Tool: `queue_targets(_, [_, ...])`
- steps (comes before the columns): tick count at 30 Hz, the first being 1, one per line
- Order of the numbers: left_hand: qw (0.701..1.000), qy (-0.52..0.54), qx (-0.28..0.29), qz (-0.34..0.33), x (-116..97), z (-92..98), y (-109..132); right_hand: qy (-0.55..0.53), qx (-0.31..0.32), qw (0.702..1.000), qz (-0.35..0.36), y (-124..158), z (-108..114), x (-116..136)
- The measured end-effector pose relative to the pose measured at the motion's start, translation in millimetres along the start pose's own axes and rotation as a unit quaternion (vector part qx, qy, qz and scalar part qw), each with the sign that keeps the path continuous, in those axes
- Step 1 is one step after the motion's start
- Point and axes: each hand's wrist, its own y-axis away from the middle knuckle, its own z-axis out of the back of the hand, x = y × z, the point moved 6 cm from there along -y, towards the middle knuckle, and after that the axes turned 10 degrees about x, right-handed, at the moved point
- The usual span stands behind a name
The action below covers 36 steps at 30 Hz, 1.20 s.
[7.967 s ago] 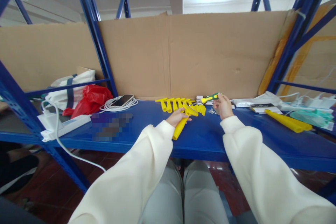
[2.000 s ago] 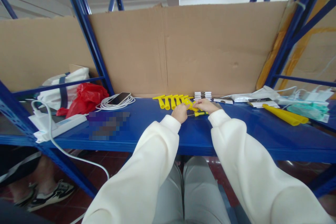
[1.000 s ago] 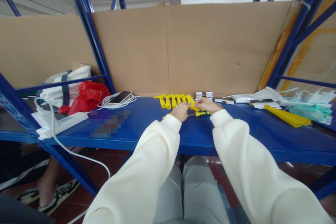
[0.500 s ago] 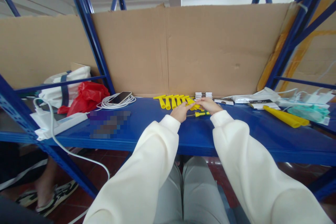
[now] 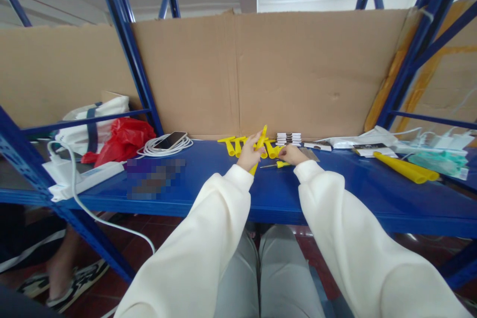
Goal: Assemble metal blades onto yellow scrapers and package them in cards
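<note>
The step in hand appears to be a two-handed one: holding a part at left, fingering small items at right. The left hand [image 5: 250,153] grips a yellow piece [image 5: 264,134], thumb and fingers closed about it; the piece stands tilted above the shelf [image 5: 276,194], its lower end projecting below the palm. The right hand [image 5: 292,154] rests low beside the yellow row [image 5: 231,148], fingers bent together; whether they pinch anything cannot be told. The screwdriver [image 5: 282,164] lies on the shelf, just in front of the right hand.

The next move calls for a steady left grip and clearance from the screwdriver. The left hand covers part of the row. The right hand partly hides a grey plate [image 5: 310,154].
</note>
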Motion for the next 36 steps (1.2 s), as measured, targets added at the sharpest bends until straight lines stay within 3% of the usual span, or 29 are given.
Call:
queue_targets(3, [0.978, 0.165, -0.012, 0.126, 10.4, -6.2, 5.0, 0.011, 0.016, 1.000, 0.011, -6.9, -4.7, 2.7])
queue_targets(6, [0.953, 0.244, 0.002, 0.180, 8.5, -10.1, 10.6, 0.005, 0.026, 1.000, 0.013, -8.6, -6.4, 5.0])
queue_targets(17, [0.934, 0.290, -0.002, 0.209, 8.1, -7.9, 12.9, -0.017, 0.048, 0.998, 0.037, -2.8, -3.9, 10.8])
queue_targets(28, [0.900, 0.366, 0.004, 0.235, 9.2, -10.9, 15.2, 0.091, 0.114, 0.988, -0.050, -1.9, -9.1, 16.8])
queue_targets(36, [0.892, 0.380, 0.023, 0.244, 9.7, -12.2, 15.7, 0.005, 0.046, 0.998, -0.030, 3.9, 0.3, 13.7])
